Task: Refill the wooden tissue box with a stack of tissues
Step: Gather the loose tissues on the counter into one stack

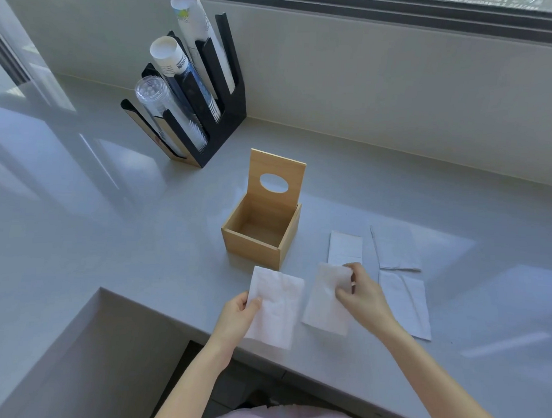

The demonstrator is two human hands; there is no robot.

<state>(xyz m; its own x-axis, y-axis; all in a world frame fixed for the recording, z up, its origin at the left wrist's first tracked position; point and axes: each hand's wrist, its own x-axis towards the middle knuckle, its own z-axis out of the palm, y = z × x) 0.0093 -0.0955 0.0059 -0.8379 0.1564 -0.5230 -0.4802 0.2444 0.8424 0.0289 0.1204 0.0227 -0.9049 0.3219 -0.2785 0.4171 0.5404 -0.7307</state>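
Note:
The wooden tissue box [250, 242] stands in the middle of the grey counter, empty, with its lid [275, 180] raised upright and showing an oval slot. My left hand [235, 318] grips the left edge of a white tissue [277, 308] just in front of the box. To its right, my right hand [364, 298] pinches the far corner of a second white tissue [324, 307] that lies on the counter. Three more folded tissues lie to the right: one [345, 247] beside the box, one [394, 248] further right, one [405, 308] near the front edge.
A black cup holder [221, 123] with three slanted stacks of paper and plastic cups stands behind and left of the box. A low wall [370, 86] under a window runs along the back. The counter's front edge [323, 371] steps inward at the left.

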